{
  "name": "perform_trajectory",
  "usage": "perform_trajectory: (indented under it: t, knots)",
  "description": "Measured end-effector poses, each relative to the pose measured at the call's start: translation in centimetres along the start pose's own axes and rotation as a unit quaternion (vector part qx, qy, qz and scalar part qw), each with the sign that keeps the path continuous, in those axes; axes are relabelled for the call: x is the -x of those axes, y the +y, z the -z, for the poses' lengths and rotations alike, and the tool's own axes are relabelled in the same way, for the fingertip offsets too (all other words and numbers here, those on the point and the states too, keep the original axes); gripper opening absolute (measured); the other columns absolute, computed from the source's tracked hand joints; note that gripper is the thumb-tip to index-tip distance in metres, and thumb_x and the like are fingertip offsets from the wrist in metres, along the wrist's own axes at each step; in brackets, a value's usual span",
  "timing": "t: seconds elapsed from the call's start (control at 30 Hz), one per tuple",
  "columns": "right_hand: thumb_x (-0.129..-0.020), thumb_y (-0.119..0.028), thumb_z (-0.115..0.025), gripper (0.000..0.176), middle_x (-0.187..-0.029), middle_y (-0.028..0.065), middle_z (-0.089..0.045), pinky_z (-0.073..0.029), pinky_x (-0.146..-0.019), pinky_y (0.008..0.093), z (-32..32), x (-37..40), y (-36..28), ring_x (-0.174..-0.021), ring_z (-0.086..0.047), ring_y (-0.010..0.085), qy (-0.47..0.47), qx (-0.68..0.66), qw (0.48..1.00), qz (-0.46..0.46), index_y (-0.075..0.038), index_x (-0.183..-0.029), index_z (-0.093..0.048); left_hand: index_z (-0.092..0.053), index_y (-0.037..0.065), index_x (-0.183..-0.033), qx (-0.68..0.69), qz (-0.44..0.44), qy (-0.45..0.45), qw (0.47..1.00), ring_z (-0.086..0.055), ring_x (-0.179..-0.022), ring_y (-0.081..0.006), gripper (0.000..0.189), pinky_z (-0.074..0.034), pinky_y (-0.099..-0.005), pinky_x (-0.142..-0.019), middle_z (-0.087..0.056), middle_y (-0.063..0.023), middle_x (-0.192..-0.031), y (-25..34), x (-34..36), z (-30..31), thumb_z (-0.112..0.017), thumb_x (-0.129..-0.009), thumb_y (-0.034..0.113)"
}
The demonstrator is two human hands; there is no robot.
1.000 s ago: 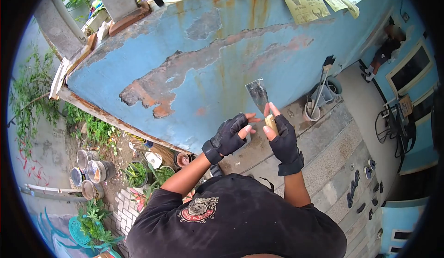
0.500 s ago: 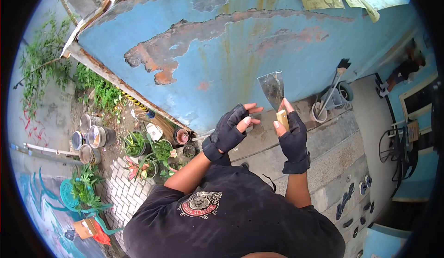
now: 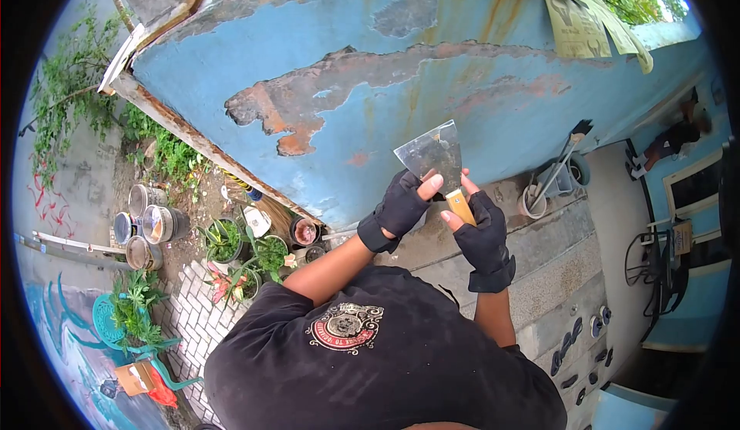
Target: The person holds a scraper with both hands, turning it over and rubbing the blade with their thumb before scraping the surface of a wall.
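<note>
A putty knife (image 3: pixel 433 149) with a wide, stained metal blade and a short yellow wooden handle is held up before my chest, blade tilted up and left. My right hand (image 3: pixel 484 233), in a black fingerless glove, is closed round the handle, its thumb along the near side. My left hand (image 3: pixel 402 208), gloved the same way, is at the lower blade with its thumb over the metal. Its other fingers are hidden behind the blade. Beyond the blade stands a blue wall (image 3: pixel 308 183) with a long patch of peeled paint (image 3: pixel 331 83).
Left of me are potted plants (image 3: pixel 270 254), several buckets (image 3: pixel 159 223) and a green chair (image 3: pixel 112 318). By the wall at right stand a white bucket (image 3: pixel 533 201) and long-handled tools. Several pairs of footwear (image 3: pixel 566 345) lie on the steps. Another person (image 3: pixel 678 133) is at far right.
My left hand has moved right and up onto the putty knife's blade; before, it was apart with its fingers spread. The blade now leans further left and faces me more.
</note>
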State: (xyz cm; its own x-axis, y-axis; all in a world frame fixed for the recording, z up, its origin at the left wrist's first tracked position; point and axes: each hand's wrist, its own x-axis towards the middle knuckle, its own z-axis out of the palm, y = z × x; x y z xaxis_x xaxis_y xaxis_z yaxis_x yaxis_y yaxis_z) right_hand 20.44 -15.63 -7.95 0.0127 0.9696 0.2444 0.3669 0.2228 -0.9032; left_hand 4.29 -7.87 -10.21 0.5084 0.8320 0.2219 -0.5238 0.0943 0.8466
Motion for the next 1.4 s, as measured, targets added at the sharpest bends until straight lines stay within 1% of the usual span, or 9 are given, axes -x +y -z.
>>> perform_trajectory:
  t: [0.13,0.2,0.37,0.43,0.6,0.83,0.9,1.0,1.4]
  knots:
    - [-0.088,-0.007,-0.065,0.062,-0.098,0.0054,-0.063,-0.047,-0.066,0.0234,-2.4,-2.5,-1.8,-0.073,-0.056,0.0082,-0.030,-0.102,0.991,-0.079,0.000,-0.145,-0.042,-0.051,-0.002,-0.131,0.068,0.008,0.064,0.996,-0.062,-0.111,-0.0212,0.046,-0.048,-0.0377,-0.099,-0.063,-0.0172,-0.126,2.2,-1.1,2.7,-0.054,-0.099,0.031]
    - [-0.091,-0.005,-0.061,0.051,-0.091,0.0059,-0.064,-0.046,-0.062,0.0225,-3.9,-3.5,-1.6,-0.069,-0.057,0.0073,-0.023,-0.261,0.956,-0.133,-0.001,-0.139,-0.048,-0.053,-0.002,-0.130,0.050,0.008,0.058,0.997,-0.062,-0.111,-0.0214,0.045,-0.048,-0.0373,-0.098,-0.064,-0.0168,-0.123,3.0,-1.5,4.7,-0.054,-0.099,0.031]
    - [-0.092,-0.013,-0.059,0.055,-0.092,0.0112,-0.062,-0.045,-0.060,0.0243,-7.0,-5.4,0.8,-0.067,-0.056,0.0121,-0.085,-0.235,0.960,-0.122,-0.002,-0.142,-0.039,-0.055,-0.001,-0.129,0.021,0.019,0.029,0.999,-0.064,-0.108,-0.0228,0.046,-0.048,-0.0367,-0.097,-0.067,-0.0160,-0.116,3.4,-1.3,9.2,-0.055,-0.098,0.032]
    - [-0.095,-0.007,-0.054,0.048,-0.089,0.0081,-0.062,-0.044,-0.058,0.0237,-8.0,-6.2,1.2,-0.065,-0.053,0.0087,-0.151,-0.321,0.923,-0.150,-0.002,-0.140,-0.038,-0.054,-0.001,-0.130,0.037,0.040,0.025,0.998,-0.064,-0.107,-0.0232,0.047,-0.049,-0.0370,-0.096,-0.067,-0.0163,-0.115,3.2,-1.0,10.6,-0.056,-0.097,0.032]
    - [-0.097,-0.010,-0.053,0.046,-0.086,0.0064,-0.060,-0.043,-0.057,0.0240,-11.4,-8.9,-0.6,-0.062,-0.051,0.0086,-0.166,-0.312,0.922,-0.160,-0.001,-0.140,-0.041,-0.053,-0.001,-0.127,0.156,0.048,0.047,0.986,-0.066,-0.103,-0.0257,0.047,-0.052,-0.0382,-0.093,-0.067,-0.0180,-0.112,4.5,-0.6,13.1,-0.055,-0.098,0.036]
    - [-0.096,-0.012,-0.052,0.042,-0.087,0.0042,-0.062,-0.043,-0.059,0.0225,-11.5,-11.6,-2.4,-0.063,-0.051,0.0067,-0.188,-0.168,0.959,-0.127,0.001,-0.137,-0.048,-0.056,-0.001,-0.121,0.126,0.037,0.050,0.990,-0.066,-0.101,-0.0267,0.045,-0.051,-0.0378,-0.094,-0.065,-0.0198,-0.114,4.7,-1.0,15.0,-0.051,-0.101,0.039]
    - [-0.096,-0.011,-0.053,0.042,-0.088,0.0046,-0.062,-0.044,-0.060,0.0223,-10.3,-11.9,-3.3,-0.063,-0.050,0.0068,-0.167,-0.157,0.965,-0.124,0.001,-0.135,-0.049,-0.058,-0.002,-0.118,0.117,0.001,0.109,0.987,-0.065,-0.104,-0.0265,0.044,-0.050,-0.0381,-0.095,-0.064,-0.0191,-0.116,3.7,-1.2,14.8,-0.051,-0.101,0.039]
    - [-0.093,-0.010,-0.056,0.042,-0.090,0.0059,-0.063,-0.046,-0.063,0.0237,-8.3,-12.3,-2.9,-0.066,-0.053,0.0085,-0.123,-0.142,0.974,-0.128,0.002,-0.132,-0.052,-0.058,-0.002,-0.117,0.070,-0.011,0.039,0.997,-0.063,-0.108,-0.0270,0.043,-0.051,-0.0392,-0.095,-0.062,-0.0178,-0.117,3.8,-1.4,15.2,-0.052,-0.100,0.038]
    - [-0.094,-0.002,-0.053,0.041,-0.101,0.0090,-0.062,-0.048,-0.064,0.0249,-8.9,-12.7,-1.9,-0.074,-0.057,0.0106,-0.209,-0.093,0.971,-0.063,-0.001,-0.134,-0.043,-0.057,-0.001,-0.121,0.144,-0.008,0.049,0.988,-0.063,-0.109,-0.0256,0.045,-0.051,-0.0388,-0.094,-0.063,-0.0170,-0.119,4.0,-3.1,14.1,-0.057,-0.098,0.037]
